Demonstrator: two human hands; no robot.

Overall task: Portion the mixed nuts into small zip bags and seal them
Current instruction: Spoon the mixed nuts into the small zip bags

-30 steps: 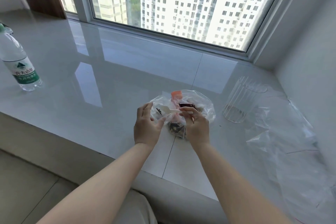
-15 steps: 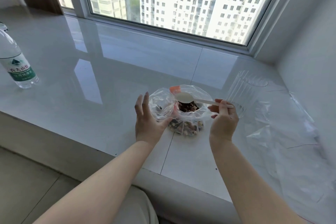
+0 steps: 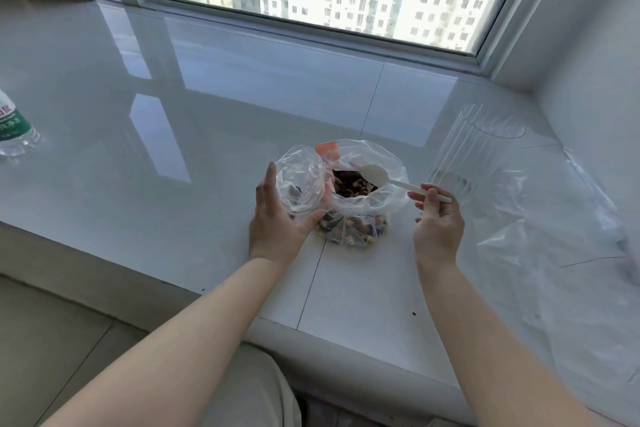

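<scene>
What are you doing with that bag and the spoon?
A person is scooping mixed nuts into little bags. The left hand holds a small clear bag open beside the big bag of nuts on the white sill. The right hand pinches a white spoon with its bowl over the nuts. The small bag has only a few pieces so far. A clear cup and more plastic bags lie to the right.
</scene>
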